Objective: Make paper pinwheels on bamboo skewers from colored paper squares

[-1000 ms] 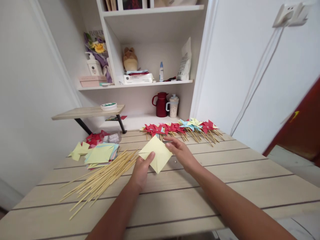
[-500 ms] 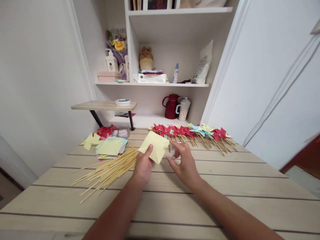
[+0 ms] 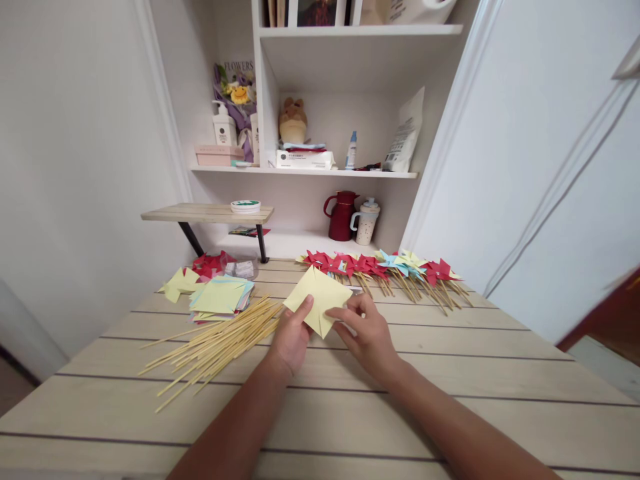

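Note:
A pale yellow paper square (image 3: 320, 291) with slits cut in from its corners is held up above the table. My left hand (image 3: 293, 333) grips its lower left edge, thumb on the front and the other fingers behind. At the lower right of the sheet, my right hand (image 3: 367, 330) is closed, thumb and index fingertip pinching the paper by a slit. Left of my hands lie a bundle of thin wooden sticks (image 3: 220, 343) and a stack of cut paper squares (image 3: 220, 295), yellow on top. Finished paper pinwheels (image 3: 367, 264) on sticks lie in a row behind my right hand.
Loose yellow (image 3: 179, 283) and red pinwheel shapes (image 3: 210, 265) lie at the back left beside a clear plastic box (image 3: 243, 268). A small raised shelf (image 3: 200, 212) carries a round white container (image 3: 245, 207). A red jug (image 3: 342, 217) and a speckled cup (image 3: 367, 223) stand behind the table.
My right hand has moved left onto the paper, its fingers closing from apart to a pinch at the lower right edge. The sheet has shifted slightly right and down in view.

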`<state>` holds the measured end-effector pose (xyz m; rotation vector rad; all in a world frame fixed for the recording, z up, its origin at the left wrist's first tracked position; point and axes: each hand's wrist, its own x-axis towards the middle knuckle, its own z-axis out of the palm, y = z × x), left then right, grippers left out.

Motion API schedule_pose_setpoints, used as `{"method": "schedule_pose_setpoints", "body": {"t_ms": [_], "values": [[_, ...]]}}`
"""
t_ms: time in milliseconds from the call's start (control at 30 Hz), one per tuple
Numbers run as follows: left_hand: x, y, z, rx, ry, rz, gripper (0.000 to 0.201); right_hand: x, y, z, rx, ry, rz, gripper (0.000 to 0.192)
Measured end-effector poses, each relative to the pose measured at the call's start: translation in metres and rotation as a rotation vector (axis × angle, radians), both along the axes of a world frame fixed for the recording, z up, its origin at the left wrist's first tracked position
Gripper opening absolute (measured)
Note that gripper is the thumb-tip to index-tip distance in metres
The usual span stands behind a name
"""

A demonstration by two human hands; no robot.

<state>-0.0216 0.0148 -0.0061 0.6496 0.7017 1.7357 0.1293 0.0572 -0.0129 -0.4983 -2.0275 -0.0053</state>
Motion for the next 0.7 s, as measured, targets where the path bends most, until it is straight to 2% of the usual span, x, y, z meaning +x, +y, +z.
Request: {"method": "schedule_pose_setpoints", "body": {"t_ms": [133,267,467,700], "values": [[-0.001,0.0,0.001,0.019,0.02,0.007,0.051,-0.002,-0.001,0.003,-0.092,0.126,0.066,0.012],[0.0,-0.002,0.003,0.014,0.063,0.011,0.048,-0.001,0.0,0.007,-0.244,0.152,0.102,0.016],[0.006,-0.005,0.007,0.016,0.088,-0.029,0.049,-0.001,0.001,0.009,-0.367,0.168,0.071,0.022],[0.006,-0.004,0.001,-0.014,0.191,-0.041,0.05,-0.001,0.003,0.011,-0.459,0.255,0.036,0.022]]}}
